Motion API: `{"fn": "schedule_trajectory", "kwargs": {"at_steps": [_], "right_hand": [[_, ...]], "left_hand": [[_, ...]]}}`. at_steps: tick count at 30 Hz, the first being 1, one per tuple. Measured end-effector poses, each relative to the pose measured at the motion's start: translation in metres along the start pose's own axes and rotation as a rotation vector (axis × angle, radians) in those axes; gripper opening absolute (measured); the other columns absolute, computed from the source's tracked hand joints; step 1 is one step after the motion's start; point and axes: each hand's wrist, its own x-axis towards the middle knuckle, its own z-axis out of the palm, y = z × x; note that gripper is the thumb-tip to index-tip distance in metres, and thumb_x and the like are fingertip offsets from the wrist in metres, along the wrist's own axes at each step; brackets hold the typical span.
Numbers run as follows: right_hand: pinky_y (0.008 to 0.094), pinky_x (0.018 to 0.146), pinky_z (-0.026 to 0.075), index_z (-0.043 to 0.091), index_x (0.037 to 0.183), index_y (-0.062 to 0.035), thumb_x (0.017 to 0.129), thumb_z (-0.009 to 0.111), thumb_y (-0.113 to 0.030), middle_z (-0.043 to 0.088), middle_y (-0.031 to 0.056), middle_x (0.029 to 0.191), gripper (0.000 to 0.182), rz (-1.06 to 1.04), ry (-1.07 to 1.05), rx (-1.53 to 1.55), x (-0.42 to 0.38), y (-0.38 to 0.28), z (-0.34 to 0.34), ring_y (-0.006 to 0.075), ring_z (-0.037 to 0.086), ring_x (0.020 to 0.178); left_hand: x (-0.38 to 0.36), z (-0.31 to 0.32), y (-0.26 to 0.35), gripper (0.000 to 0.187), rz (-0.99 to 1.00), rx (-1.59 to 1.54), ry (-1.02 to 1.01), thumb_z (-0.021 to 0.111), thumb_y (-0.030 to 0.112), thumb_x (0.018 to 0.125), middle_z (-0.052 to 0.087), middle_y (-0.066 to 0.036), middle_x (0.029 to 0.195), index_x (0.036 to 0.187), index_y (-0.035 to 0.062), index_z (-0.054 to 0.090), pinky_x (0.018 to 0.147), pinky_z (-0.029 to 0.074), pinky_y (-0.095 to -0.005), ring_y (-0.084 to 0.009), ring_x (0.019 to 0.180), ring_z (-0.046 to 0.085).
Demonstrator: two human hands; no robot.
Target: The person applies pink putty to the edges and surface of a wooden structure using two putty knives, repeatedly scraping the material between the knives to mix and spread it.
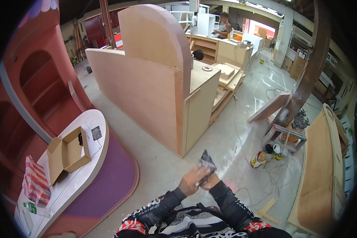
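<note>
The plywood unit (142,87), with its rounded upright panel, stands in the middle of the floor. Left of the unit is a pink shelf (37,83) with arched recesses. Between that shelf and the near side of the unit, a counter (73,180) curves round, white on top and purple below. Right of the unit, well apart from it, are a curved wooden panel (315,166) and a slanting post (305,71). Behind the unit a person (223,29) is at a far worktop, and a dark-haired head (198,54) shows just over its top.

Right of the unit, at the foot of the post, a frame (283,137) has an orange item (290,137) inside, too obscured to name. Cans (259,158) cluster beside the frame; their contents are unclear. Left of the unit, on the counter, an open carton (77,156) contains a black item (80,139). Next to it are a striped bag (35,180), contents hidden, and a clear bottle (35,208). A plate (207,68) on the unit carries something reddish.

In front of the unit's near corner, the left hand (193,180), blurred, lies over a dark sheet (207,159); the right hand (212,181) supports it from beneath. How tightly either set of fingers closes, I cannot tell.
</note>
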Motion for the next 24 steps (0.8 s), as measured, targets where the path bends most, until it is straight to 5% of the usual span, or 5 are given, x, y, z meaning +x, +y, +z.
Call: {"fn": "schedule_trajectory", "kwargs": {"at_steps": [3,10,15,17,24], "right_hand": [[0.0237,0.037,0.032,0.053,0.074,-0.0097,0.095,0.052,-0.035,0.041,-0.0004,0.055,0.033,0.966,-0.207,0.826,-0.015,-0.029,0.006,0.0109,0.039,0.047],[0.0238,0.037,0.028,0.052,0.070,-0.0133,0.093,0.058,-0.045,0.035,-0.0029,0.052,0.040,0.934,-0.010,1.249,0.011,-0.038,0.007,0.0121,0.033,0.043],[0.0350,0.074,0.052,0.058,0.121,-0.0017,0.099,0.062,-0.030,0.063,0.0105,0.109,0.036,0.461,0.711,0.495,-0.010,-0.010,0.011,0.0187,0.062,0.092],[0.0351,0.073,0.052,0.060,0.115,0.0009,0.098,0.063,-0.025,0.063,0.0107,0.115,0.032,-0.107,0.825,0.036,-0.005,-0.016,0.005,0.0184,0.062,0.095],[0.0393,0.083,0.051,0.064,0.120,-0.0079,0.075,0.070,-0.006,0.061,0.0139,0.118,0.046,-0.925,-0.107,-0.867,-0.030,-0.138,0.059,0.0305,0.061,0.102]], "left_hand": [[0.008,-0.003,-0.040,0.058,-0.256,-0.162,0.085,0.059,-0.004,0.079,0.058,-0.014,0.137,0.134,0.0113,0.058,0.105,0.046,-0.0431,-0.0346,0.125,0.057],[0.021,-0.007,-0.030,0.058,0.072,-0.088,-0.082,0.055,-0.001,0.084,0.061,-0.012,0.135,0.139,0.0159,0.054,0.093,0.053,-0.0393,-0.0332,0.119,0.061],[0.021,-0.007,-0.114,0.021,-1.162,-0.208,0.272,0.057,0.011,0.092,0.071,-0.013,0.093,0.112,0.0072,0.064,0.070,0.056,-0.0365,-0.0187,0.080,0.067],[0.009,-0.028,-0.101,0.015,-1.445,-2.016,0.716,0.054,0.016,0.097,0.059,-0.006,0.068,0.105,0.0075,0.064,0.063,0.051,-0.0230,-0.0176,0.060,0.058],[-0.018,-0.024,-0.041,0.011,-1.387,-2.666,0.297,0.052,0.018,0.099,0.050,0.003,0.063,0.094,0.0117,0.060,0.044,0.038,-0.0191,-0.0070,0.048,0.046]]}}
